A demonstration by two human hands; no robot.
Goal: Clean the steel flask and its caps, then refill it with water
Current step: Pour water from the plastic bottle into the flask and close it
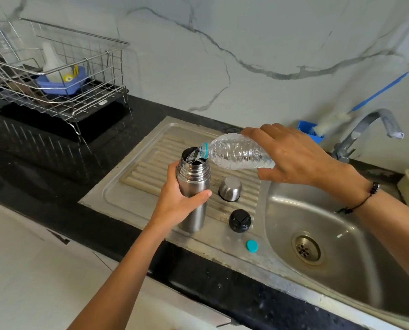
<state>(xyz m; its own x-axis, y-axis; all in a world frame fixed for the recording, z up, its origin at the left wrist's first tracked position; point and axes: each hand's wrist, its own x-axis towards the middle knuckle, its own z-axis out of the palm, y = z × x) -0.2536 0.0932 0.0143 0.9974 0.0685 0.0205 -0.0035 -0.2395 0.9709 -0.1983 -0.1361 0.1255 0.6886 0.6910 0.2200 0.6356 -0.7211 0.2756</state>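
Over the drainboard [136, 184], left hand [174, 201] grips the flask [192, 186]; right hand [294, 158] grips the tilted bottle [239, 153]. Keep the neck over the mouth; pour slowly.

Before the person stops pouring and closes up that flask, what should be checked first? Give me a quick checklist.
1. Steel flask held steady upright by the left hand: ok.
2. Plastic water bottle, gripped by the right hand, has its neck over the flask's mouth: ok.
3. Water level inside the flask: cannot tell.
4. Black stopper within reach on the drainboard: ok.
5. Steel cup cap nearby, upside down: ok.
6. Teal bottle cap at hand for resealing: ok.
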